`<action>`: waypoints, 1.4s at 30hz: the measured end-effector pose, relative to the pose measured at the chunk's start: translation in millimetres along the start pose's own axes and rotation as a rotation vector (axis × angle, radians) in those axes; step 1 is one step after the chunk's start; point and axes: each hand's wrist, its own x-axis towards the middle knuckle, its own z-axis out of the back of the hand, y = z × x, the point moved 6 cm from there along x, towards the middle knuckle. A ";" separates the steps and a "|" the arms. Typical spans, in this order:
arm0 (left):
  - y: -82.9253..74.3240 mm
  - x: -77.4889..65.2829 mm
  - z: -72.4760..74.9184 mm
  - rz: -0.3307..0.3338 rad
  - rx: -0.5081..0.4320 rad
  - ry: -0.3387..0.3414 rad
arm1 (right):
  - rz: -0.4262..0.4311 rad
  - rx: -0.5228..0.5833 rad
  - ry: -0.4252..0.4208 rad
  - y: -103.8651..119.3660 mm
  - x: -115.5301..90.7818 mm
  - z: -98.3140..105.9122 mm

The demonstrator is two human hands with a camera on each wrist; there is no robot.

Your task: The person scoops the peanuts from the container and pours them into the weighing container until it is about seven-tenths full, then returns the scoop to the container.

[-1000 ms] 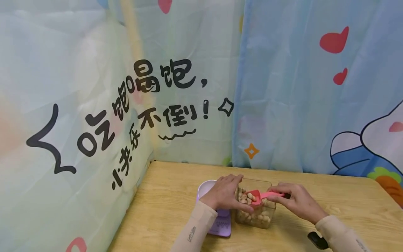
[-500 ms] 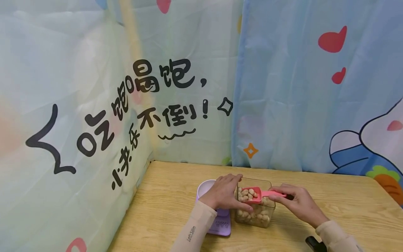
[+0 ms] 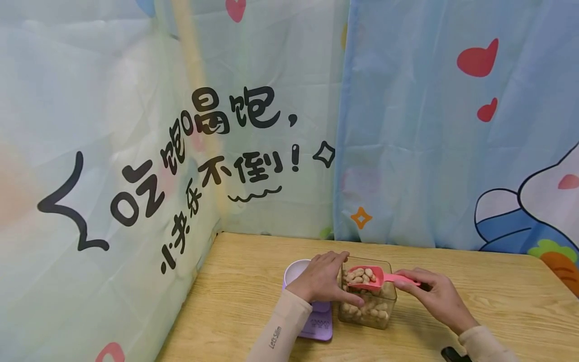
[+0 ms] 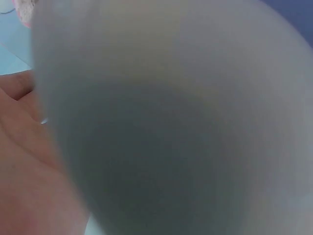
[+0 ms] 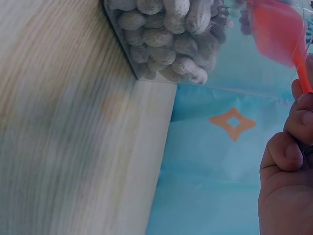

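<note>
In the head view a clear square container (image 3: pixel 390 301) of unshelled peanuts stands on the table. My left hand (image 3: pixel 320 279) holds its left side, thumb along the front and fingers toward the back. My right hand (image 3: pixel 436 294) pinches the handle of a pink scoop (image 3: pixel 380 278), loaded with peanuts (image 3: pixel 362 275), level within the container's mouth. Through the clear wall in the right wrist view, the scoop (image 5: pixel 276 32) shows above the peanut pile (image 5: pixel 166 41). A large blurred pale thing (image 4: pixel 171 122) covers most of the left wrist view, beside my palm.
A purple kitchen scale (image 3: pixel 318 328) with a pale round bowl (image 3: pixel 293 270) stands left of the container, partly behind my left arm. A black object (image 3: pixel 454 355) is by my right sleeve. Printed curtains (image 3: pixel 280 211) border the wooden table (image 3: pixel 253 281) at the back and left.
The scoop has come up out of the peanuts with a load in it, levelled, and shifted slightly right together with my right hand. My left hand has stayed on the container.
</note>
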 end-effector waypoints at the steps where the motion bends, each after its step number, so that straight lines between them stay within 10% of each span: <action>1: 0.4 -0.1 0.0 0.001 -0.002 -0.001 | -0.003 0.004 -0.001 -1.3 -0.5 -0.3; 13: 3.3 -4.9 0.1 0.008 0.025 -0.005 | -0.029 0.025 -0.004 -9.6 -4.7 -2.9; 26: 46.1 -48.1 32.0 0.132 -0.015 -0.118 | -0.069 0.005 -0.027 -15.2 -7.3 -1.1; 42: 75.7 -71.2 14.3 0.232 -0.055 -0.085 | 0.000 0.060 -0.074 -10.3 -2.1 3.5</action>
